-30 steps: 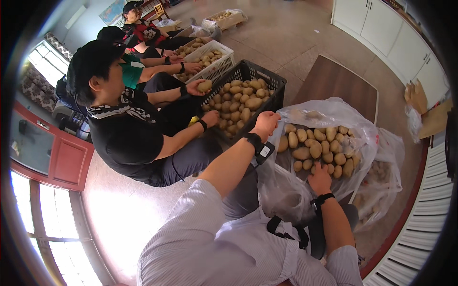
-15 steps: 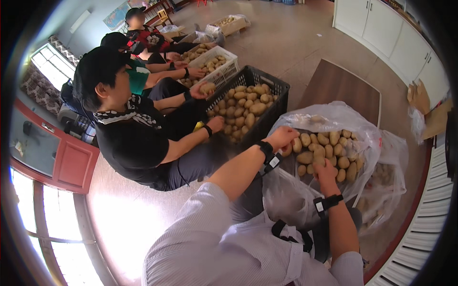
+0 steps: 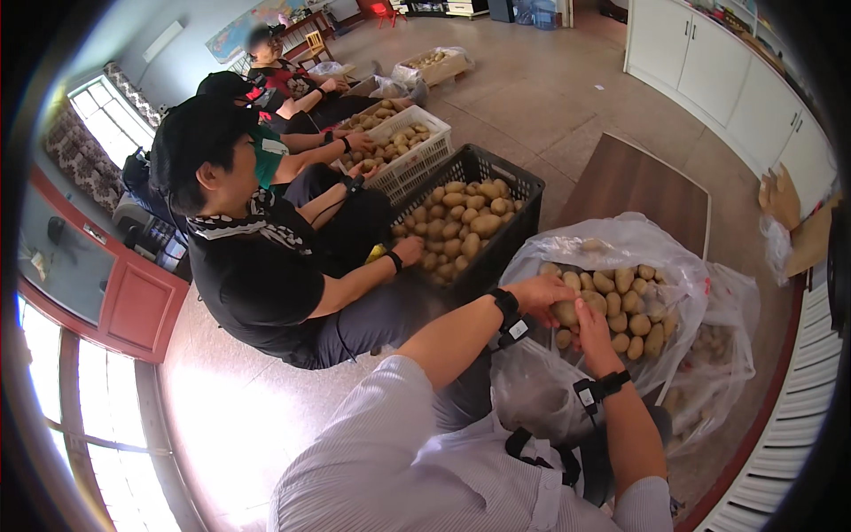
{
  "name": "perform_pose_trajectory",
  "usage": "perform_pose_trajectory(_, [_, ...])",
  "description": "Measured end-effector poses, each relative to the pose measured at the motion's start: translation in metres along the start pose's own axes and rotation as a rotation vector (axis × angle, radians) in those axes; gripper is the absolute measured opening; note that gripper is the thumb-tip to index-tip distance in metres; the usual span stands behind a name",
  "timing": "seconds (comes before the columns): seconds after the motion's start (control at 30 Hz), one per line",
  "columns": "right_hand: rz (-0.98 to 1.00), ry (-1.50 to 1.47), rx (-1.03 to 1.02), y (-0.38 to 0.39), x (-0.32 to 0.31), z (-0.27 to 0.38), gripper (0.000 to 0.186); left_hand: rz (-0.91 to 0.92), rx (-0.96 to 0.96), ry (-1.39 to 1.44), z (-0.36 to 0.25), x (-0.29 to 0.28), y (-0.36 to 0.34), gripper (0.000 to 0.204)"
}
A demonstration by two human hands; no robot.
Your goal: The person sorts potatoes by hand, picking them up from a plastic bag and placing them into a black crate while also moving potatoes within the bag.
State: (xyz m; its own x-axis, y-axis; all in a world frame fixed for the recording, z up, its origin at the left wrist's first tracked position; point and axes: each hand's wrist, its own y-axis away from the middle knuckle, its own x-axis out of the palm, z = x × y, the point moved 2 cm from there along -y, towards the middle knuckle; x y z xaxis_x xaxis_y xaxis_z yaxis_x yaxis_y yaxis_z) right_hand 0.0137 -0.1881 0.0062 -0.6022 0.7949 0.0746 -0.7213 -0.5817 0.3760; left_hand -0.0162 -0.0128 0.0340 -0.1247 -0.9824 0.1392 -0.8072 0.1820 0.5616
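Left hand (image 3: 542,294) and right hand (image 3: 596,332) held oval tan potato (image 3: 564,313) between them, right of frame centre, over open translucent plastic bag (image 3: 651,239); black plastic crate (image 3: 498,253) stood near centre.

From my remote station I find no text, number or brand legible in the head view. I record a pale label (image 3: 519,329) beside the left wristband (image 3: 506,306) and a second pale label (image 3: 585,396) by the right wristband (image 3: 613,382); any marking on either is too small to decipher. On the far wall (image 3: 182,71) I note a coloured map-like sheet (image 3: 250,30), its print unreadable. The clear plastic bag (image 3: 532,386) bears a small red mark (image 3: 706,285), which I cannot resolve into a character.
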Motion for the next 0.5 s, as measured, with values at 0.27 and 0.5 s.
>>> perform_pose_trajectory(0.27, [-0.006,-0.051,-0.12,-0.003,-0.001,-0.003,0.033,0.042,0.068,0.128,0.016,-0.016,-0.02,0.042])
perform_pose_trajectory(0.5, [-0.029,-0.015,-0.035,-0.005,-0.039,-0.04,0.027,-0.21,0.118,0.391,0.012,-0.052,-0.019,0.039])
